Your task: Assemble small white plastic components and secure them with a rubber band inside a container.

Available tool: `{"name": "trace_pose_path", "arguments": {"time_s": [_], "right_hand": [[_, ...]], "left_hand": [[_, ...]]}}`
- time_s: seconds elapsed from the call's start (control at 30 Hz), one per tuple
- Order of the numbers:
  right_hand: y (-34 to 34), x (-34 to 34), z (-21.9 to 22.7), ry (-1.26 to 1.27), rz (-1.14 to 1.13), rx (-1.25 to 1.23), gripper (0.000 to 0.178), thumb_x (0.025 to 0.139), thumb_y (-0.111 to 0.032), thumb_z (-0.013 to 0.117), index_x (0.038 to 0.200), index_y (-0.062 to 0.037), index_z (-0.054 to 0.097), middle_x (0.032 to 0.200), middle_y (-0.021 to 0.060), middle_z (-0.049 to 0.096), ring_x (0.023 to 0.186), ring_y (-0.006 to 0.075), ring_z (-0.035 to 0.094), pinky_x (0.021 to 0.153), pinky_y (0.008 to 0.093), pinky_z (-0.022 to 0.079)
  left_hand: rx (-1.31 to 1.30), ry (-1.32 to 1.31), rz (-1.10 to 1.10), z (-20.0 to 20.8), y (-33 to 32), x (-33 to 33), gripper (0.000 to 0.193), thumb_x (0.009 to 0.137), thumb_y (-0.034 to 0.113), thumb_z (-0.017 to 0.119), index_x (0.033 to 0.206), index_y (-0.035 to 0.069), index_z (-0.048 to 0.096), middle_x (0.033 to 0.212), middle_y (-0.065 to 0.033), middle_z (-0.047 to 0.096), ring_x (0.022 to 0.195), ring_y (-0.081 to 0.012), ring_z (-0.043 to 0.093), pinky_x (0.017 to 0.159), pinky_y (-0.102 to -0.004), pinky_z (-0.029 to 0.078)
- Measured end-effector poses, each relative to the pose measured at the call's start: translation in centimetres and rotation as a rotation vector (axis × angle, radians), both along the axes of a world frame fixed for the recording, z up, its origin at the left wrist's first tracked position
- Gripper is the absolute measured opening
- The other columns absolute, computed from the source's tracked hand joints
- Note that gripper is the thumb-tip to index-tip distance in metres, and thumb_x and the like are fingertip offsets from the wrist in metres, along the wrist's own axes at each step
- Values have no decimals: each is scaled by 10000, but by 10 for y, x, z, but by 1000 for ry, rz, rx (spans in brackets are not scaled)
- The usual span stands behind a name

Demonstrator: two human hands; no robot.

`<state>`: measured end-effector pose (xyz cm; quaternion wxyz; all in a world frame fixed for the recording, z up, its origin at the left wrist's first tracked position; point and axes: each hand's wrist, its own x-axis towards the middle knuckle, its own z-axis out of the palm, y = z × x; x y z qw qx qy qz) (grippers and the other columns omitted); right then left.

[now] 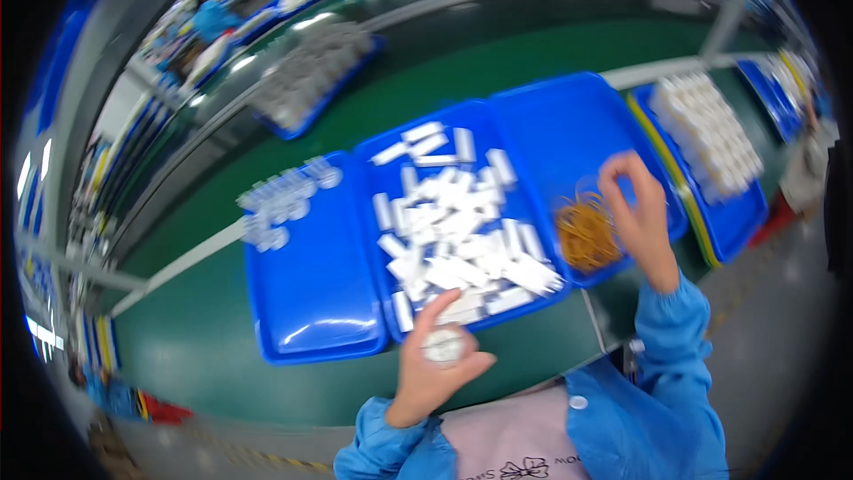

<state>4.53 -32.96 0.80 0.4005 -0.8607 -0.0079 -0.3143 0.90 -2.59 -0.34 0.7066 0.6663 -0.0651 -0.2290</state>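
My left hand (435, 369) is at the near edge of a blue tray (362, 169) of loose white pieces (453, 213). Its curled fingers hold a round white bundle (443, 347), seen end-on, while thumb and forefinger stretch apart. Above and right of a pile of amber rubber bands (588, 236), my right hand (638, 209) is raised with thumb and fingers curled into a pinch. Whether a band is between those fingertips is too blurred to make out. The rubber bands lie in the near part of another blue tray (569, 102).
Left stands a blue tray (320, 302) with clear plastic pieces (289, 196) at its far end. At right, white pieces (711, 138) stand packed in a blue tray beside yellow edging. A tray of greyish pieces (315, 71) sits farther back on the green bench (195, 338). Other people work beyond.
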Motion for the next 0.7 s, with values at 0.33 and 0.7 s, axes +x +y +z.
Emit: {"name": "trace_pose_path", "arguments": {"time_s": [0.33, 0.7], "right_hand": [[124, -79, 44, 55, 741, -94, 270, 785, 65, 636, 1035, -28, 597, 974, 171, 617, 875, 326, 617, 775, 361, 497], [110, -53, 22, 527, 576, -267, 164, 861, -44, 623, 1014, 11, 605, 879, 104, 630, 748, 188, 570, 679, 294, 467]], "left_hand": [[153, -684, -9, -10, -27, 0, 272, 700, 176, 704, 891, 68, 543, 779, -151, 602, 741, -381, 592, 594, -398, 448], [-702, 264, 24, 12, 34, 14, 147, 755, 63, 642, 851, 72, 531, 749, -6, 524, 654, -85, 512, 591, -238, 420]]}}
